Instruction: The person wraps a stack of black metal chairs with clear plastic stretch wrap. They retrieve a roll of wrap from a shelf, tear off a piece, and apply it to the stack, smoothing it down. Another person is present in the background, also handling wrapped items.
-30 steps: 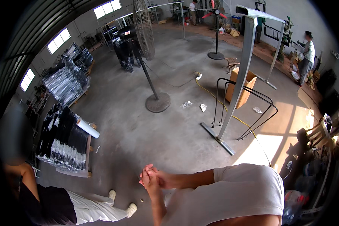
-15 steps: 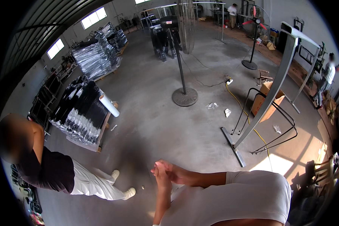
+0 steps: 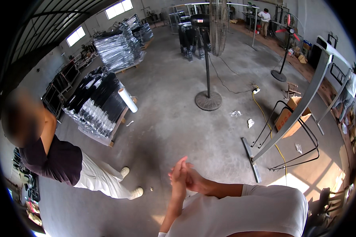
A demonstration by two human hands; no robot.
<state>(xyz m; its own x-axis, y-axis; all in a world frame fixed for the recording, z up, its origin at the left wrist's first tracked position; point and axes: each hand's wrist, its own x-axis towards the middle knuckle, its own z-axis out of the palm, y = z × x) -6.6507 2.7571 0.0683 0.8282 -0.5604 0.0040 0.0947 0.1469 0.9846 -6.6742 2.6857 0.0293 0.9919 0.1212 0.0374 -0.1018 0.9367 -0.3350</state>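
Both my hands are pressed together in front of my white shirt (image 3: 241,213), above the grey floor. My left hand (image 3: 178,182) comes up from the lower edge, its palm against the other hand. My right hand (image 3: 195,181) reaches in from the right, its fingers wrapped around the left one. Some fingertips point upward; a few fingers are hidden between the palms. No object shows in either hand. To the left stands a person in a dark shirt (image 3: 53,162) and pale trousers, arms folded.
Plastic-wrapped stacks (image 3: 95,104) on pallets stand at left, with a roll of film (image 3: 128,100) leaning there. A pedestal fan (image 3: 208,100) stands ahead. A metal frame (image 3: 296,110), black bent tubing (image 3: 314,148), a carton (image 3: 294,118) and a yellow cable (image 3: 280,152) are at right.
The surroundings have shifted rightward in the picture. My clasped hands have moved slightly right and up, and some fingers are straighter. The person at far right has turned or bent.
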